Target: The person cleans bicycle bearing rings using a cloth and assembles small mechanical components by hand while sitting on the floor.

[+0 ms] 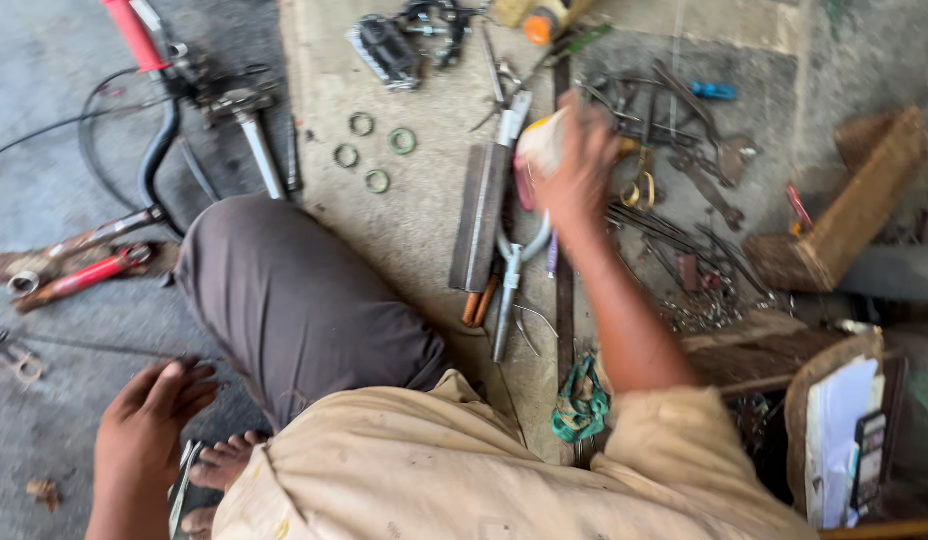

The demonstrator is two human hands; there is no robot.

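I reach my right hand (pixel 576 165), blurred, fingers curled around a pale container (pixel 540 140) above the floor's scattered tools (pixel 674 240). My left hand (pixel 144 425) rests open-fingered by my foot (pixel 227 462), holding nothing. Next, I judge, calls for a steady lift clear.

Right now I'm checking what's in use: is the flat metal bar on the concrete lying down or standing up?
Lying down. The flat metal bar rests flat on the concrete floor, beside the right hand.

shirt (pixel 434 470) — tan, short-sleeved, smudged | trousers (pixel 294 300) — grey-brown, loose | feet (pixel 224 465) — bare | hands (pixel 144 420) — ungloved
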